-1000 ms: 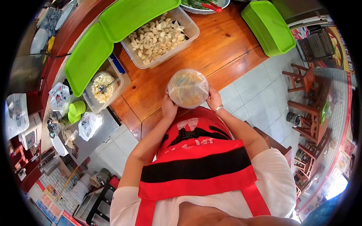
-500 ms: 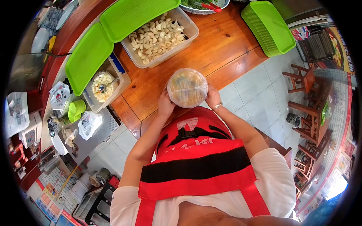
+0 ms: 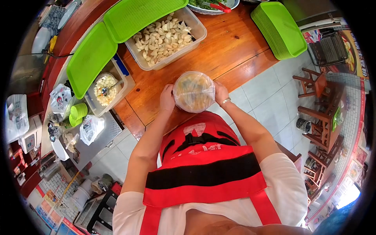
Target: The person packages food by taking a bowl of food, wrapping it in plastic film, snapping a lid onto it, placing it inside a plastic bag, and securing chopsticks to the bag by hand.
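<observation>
A round, clear plastic bowl (image 3: 194, 92) with a film-like top and yellowish-brown contents sits in front of my apron, over the near edge of the wooden table. My right hand (image 3: 221, 93) grips its right rim, with the fingertips hidden behind the side. At the left side of the bowl is my left hand (image 3: 167, 97), its fingers pointing forward and partly bunched. Whether that hand presses on the rim or only lies against it I cannot tell.
A plastic tub (image 3: 171, 57) of peeled garlic stands ahead, partly under a green tray (image 3: 141, 15). Left of it, another tub (image 3: 126, 87) holds a jar (image 3: 105, 93) of chopped white pieces with a spoon. Stacked green trays (image 3: 276, 33) stand at the right edge of the table (image 3: 227, 43).
My left hand has shifted forward and a little left along the bowl's side. The bowl and my right hand have hardly moved.
</observation>
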Demonstrator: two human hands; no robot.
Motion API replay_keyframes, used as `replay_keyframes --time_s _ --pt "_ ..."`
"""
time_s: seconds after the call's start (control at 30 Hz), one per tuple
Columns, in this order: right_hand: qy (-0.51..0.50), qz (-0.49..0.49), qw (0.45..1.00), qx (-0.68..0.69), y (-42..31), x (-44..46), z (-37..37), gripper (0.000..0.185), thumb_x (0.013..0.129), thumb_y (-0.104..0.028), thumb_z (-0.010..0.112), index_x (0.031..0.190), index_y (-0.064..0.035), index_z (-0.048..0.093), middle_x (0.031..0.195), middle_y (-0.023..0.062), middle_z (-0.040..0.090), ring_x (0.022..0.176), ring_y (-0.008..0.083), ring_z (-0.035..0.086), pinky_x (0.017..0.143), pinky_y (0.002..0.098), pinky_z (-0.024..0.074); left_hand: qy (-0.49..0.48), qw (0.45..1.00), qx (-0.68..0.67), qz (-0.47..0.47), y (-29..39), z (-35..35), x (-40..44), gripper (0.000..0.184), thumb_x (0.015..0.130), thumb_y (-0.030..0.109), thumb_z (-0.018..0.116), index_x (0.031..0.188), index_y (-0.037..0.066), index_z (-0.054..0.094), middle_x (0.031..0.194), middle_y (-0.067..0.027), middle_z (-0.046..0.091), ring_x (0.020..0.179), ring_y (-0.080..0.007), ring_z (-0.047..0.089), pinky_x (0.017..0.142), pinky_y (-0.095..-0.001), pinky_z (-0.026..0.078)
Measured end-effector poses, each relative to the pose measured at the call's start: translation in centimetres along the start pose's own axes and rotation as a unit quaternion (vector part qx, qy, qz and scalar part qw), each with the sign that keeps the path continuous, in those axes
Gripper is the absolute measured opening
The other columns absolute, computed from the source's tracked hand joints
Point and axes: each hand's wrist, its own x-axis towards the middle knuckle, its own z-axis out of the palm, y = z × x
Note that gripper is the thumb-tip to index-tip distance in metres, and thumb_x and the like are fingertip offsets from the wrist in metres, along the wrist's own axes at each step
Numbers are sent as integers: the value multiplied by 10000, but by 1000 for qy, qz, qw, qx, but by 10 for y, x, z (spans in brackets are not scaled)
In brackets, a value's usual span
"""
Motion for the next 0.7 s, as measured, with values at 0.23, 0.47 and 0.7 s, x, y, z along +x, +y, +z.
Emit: replay_keyframes --time_s 0.23,0.47,0.7 --pt "-5 -14 1000 -10 7 7 7 200 773 -143 589 959 -80 627 923 164 605 880 365 586 748 430 482 -8 1000 -3 -9 -2 2 5 285 758 -43 523 1034 -10 584 1020 -184 583 959 -376 568 817 -378 469" --pt "14 283 891 355 -5 -3 -9 413 954 -343 466 1225 -47 566 1209 115 606 1070 257 590 897 362 458 22 887 -429 -168 5 -1 -10 410 995 232 416 1343 20 456 1376 -117 474 1276 -248 434 1059 -335 334" --pt "-56 309 632 709 -42 -11 -17 758 958 -608 218 1416 -15 331 1402 113 450 1282 239 429 1071 370 333 -59 775 -601 -186 43 -5 -15 679 1000 518 167 1449 18 256 1503 -91 288 1376 -229 278 1128 -368 222"
